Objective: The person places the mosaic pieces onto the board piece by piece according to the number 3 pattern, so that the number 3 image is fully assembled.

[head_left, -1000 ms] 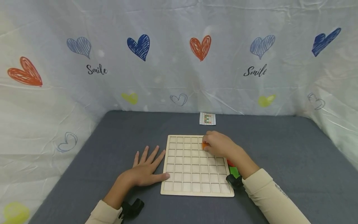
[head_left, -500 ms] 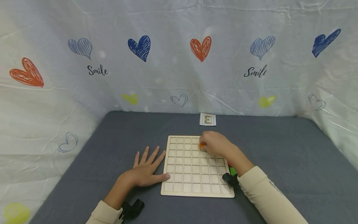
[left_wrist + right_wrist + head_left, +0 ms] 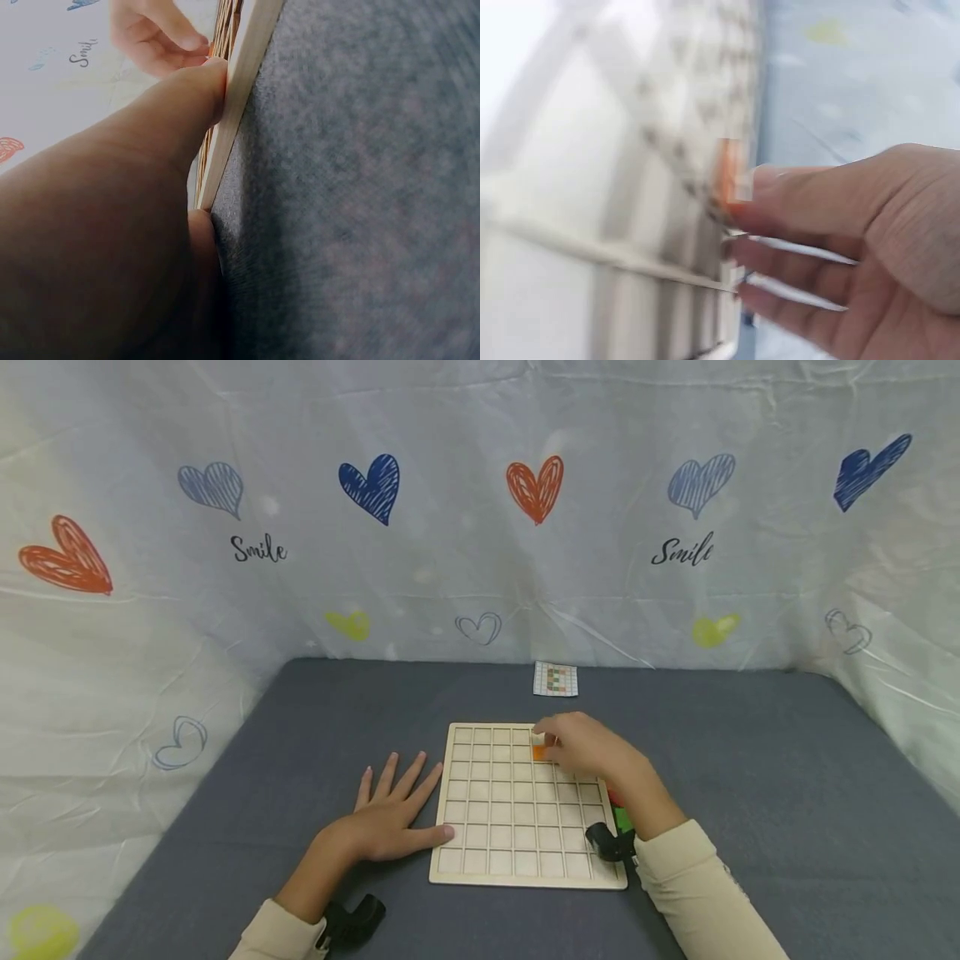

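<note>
An orange square tile [image 3: 538, 752] lies in a cell of the wooden grid board [image 3: 525, 886], in the second row from the far edge. My right hand [image 3: 588, 745] is over the board's far right part, its thumb at the tile's right side and its index finger stretched out beyond it. In the right wrist view the thumb tip is right at the orange tile [image 3: 729, 172], with the other fingers loosely bent below. My left hand [image 3: 393, 822] lies flat with spread fingers on the table, its thumb resting on the board's left edge.
Red [image 3: 615, 797] and green [image 3: 623, 819] pieces lie at the board's right edge, partly hidden by my right forearm. A small card [image 3: 556, 679] with a coloured grid pattern lies at the table's back edge. A white curtain [image 3: 450, 552] with hearts hangs behind the table.
My right hand has moved a little left with the orange tile, and its fingers have now parted from around it. More of the tile shows. The left hand stays in place.
</note>
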Tool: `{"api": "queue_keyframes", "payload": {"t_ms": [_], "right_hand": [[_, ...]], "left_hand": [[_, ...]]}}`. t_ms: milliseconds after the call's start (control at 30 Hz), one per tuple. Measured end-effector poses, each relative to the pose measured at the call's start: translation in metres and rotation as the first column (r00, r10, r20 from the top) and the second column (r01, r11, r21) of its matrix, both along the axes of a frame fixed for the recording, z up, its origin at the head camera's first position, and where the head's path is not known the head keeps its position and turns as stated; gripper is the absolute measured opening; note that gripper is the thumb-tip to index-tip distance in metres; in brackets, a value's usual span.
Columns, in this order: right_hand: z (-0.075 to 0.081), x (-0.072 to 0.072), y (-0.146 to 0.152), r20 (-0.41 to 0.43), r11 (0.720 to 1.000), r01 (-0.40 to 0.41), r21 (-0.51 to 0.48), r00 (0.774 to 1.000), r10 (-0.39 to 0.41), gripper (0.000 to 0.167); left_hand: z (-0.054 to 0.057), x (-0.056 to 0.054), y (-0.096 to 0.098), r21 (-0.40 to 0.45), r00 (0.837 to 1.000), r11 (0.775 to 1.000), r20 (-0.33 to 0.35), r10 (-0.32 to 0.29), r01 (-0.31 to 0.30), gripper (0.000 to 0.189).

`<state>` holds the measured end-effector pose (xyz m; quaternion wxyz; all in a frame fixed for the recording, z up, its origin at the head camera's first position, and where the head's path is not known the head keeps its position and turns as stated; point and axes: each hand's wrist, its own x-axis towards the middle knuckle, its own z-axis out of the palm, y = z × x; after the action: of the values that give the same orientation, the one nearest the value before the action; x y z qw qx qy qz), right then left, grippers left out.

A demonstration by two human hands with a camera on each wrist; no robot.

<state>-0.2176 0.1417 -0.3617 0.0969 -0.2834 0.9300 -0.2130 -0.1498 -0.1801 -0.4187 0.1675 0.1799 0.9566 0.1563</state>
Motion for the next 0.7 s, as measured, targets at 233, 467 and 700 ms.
{"api": "queue_keyframes", "payload": {"t_ms": [233, 467, 700], "right_hand": [[0.022, 0.001, 0.041, 0.06, 0.99, 0.136, -0.044, 0.989, -0.134, 0.028], [0.031, 0.007, 0.069, 0.139, 0.954, 0.255, 0.161, 0.951, -0.277, 0.018], [0.02, 0.008, 0.076, 0.229, 0.935, 0.293, 0.197, 0.914, -0.335, 0.015]], "left_hand": [[-0.002, -0.002, -0.002, -0.012, 1.0, 1.0, 0.013, 0.004, -0.004, 0.099], [0.0, -0.001, -0.003, 0.001, 1.0, 1.0, 0.003, 0.007, -0.007, 0.099], [-0.001, 0.0, 0.0, 0.01, 1.0, 1.0, 0.006, 0.001, -0.001, 0.099]]}}
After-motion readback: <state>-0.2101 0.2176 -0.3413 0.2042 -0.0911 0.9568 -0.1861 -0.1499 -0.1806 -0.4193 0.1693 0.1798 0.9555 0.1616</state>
